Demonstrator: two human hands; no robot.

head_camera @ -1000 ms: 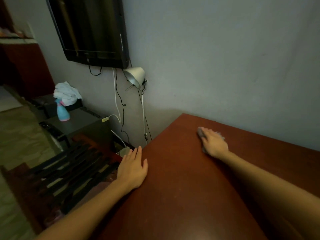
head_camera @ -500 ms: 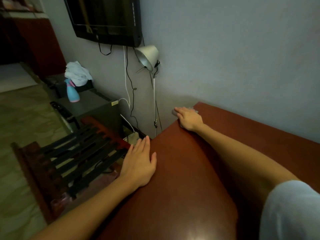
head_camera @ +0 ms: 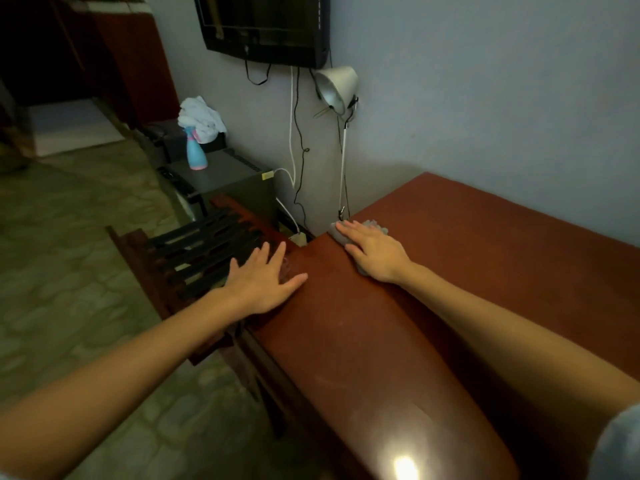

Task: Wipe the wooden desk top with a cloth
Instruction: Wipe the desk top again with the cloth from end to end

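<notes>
The reddish-brown wooden desk top (head_camera: 467, 265) runs from the lower middle to the right, against the wall. A grey cloth (head_camera: 375, 226) lies at the desk's far left corner, mostly covered by my right hand (head_camera: 375, 252), which presses flat on it with straight fingers. My left hand (head_camera: 261, 280) rests flat on the desk's left edge, fingers spread, holding nothing.
A dark slatted wooden chair (head_camera: 201, 244) stands just left of the desk. Behind it are a grey cabinet (head_camera: 221, 174) with a blue spray bottle (head_camera: 196, 150) and white cloths (head_camera: 202, 119). A clip lamp (head_camera: 336, 86), hanging cables (head_camera: 298, 140) and a wall television (head_camera: 266, 26) are near the desk corner.
My right hand has slid the cloth left along the far edge and then a little back toward me at the left corner. The left hand stays on the desk's left edge.
</notes>
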